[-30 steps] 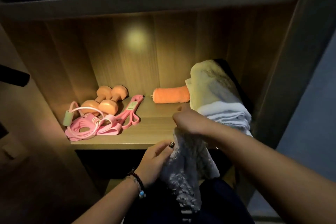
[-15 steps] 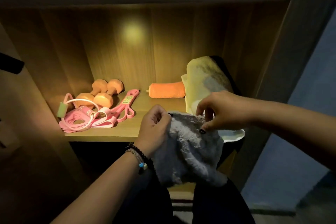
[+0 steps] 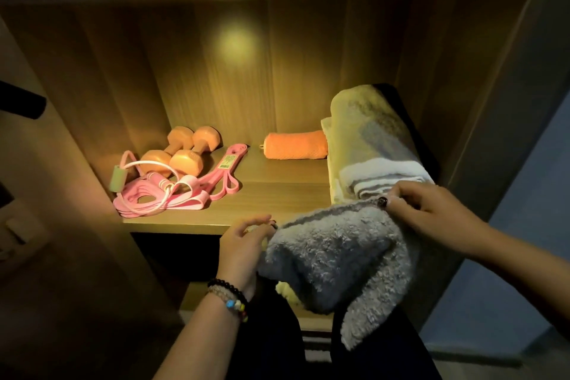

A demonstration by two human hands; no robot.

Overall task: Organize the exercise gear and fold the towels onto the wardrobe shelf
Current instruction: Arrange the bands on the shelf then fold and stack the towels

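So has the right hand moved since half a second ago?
Yes. The right hand, pinching the grey towel, has shifted right and slightly down against the folded towel stack, from the stack's front to its lower right corner.

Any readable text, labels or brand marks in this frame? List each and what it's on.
Nothing legible.
Green label on the pink resistance band: carries dark print, too small and blurred to read.
Orange dumbbells, orange rolled towel, grey towel and folded towels: no markings visible.
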